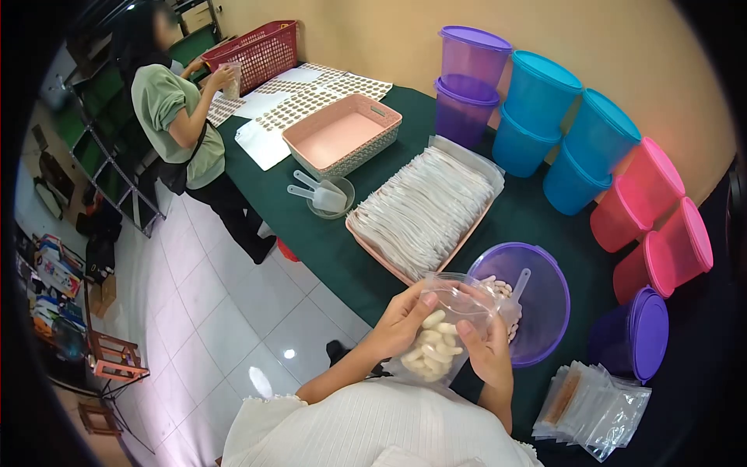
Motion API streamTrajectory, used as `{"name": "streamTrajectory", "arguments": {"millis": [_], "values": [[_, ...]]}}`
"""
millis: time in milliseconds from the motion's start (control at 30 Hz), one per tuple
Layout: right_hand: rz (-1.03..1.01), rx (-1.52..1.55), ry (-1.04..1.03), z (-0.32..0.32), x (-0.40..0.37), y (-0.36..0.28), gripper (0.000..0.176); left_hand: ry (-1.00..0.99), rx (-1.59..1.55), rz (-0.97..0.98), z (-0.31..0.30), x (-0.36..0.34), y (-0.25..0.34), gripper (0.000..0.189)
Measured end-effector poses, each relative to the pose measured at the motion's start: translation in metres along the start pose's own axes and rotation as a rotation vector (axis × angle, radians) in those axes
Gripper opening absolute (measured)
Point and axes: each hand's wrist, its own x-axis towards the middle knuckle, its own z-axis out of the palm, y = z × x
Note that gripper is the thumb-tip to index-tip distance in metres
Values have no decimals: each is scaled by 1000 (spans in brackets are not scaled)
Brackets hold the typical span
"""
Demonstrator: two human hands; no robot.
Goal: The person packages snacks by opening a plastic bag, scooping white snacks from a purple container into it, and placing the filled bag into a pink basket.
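Observation:
Between my two hands is a clear plastic pouch [433, 352] with pale, oblong pieces like capsules in its lower part. My left hand [406, 317] grips the pouch's left edge near the top, thumb in front. On the opposite edge, my right hand [486, 342] holds it with the thumb pressed on the front. Just beyond my right hand stands a purple tub [551, 311] holding more pale pieces and a clear scoop [513, 300]. A pink tray [389, 265] packed with rows of flat clear pouches lies ahead of my left hand.
Empty clear bags [599, 409] lie at right beside a lidded purple tub [630, 335]. Stacked blue containers [545, 82] and pink ones [642, 183] line the wall. Scoops rest in a bowl [342, 204] near a pink basket [342, 128]. Another person [175, 109] stands at the table's far end.

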Motion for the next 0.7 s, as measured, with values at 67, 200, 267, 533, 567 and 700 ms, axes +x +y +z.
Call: {"name": "streamTrajectory", "arguments": {"millis": [67,200,267,533,567,700], "values": [[-23,-25,24,3,4,11,32,30,-48,-9,-7,-3,-1,38],[22,18,84,22,8,15,22,47,70,122,-21,-8,7,24],[18,-3,53,37,12,19,23,131,152,171,-33,-11,10,22],[-69,89,22,97,32,42,20,277,78,159,-84,-41,37,19],[-77,103,18,107,35,39,19,263,24,170,-91,-44,42,18],[-77,139,-8,143,45,43,17,303,164,185,-128,-59,49,19]]}}
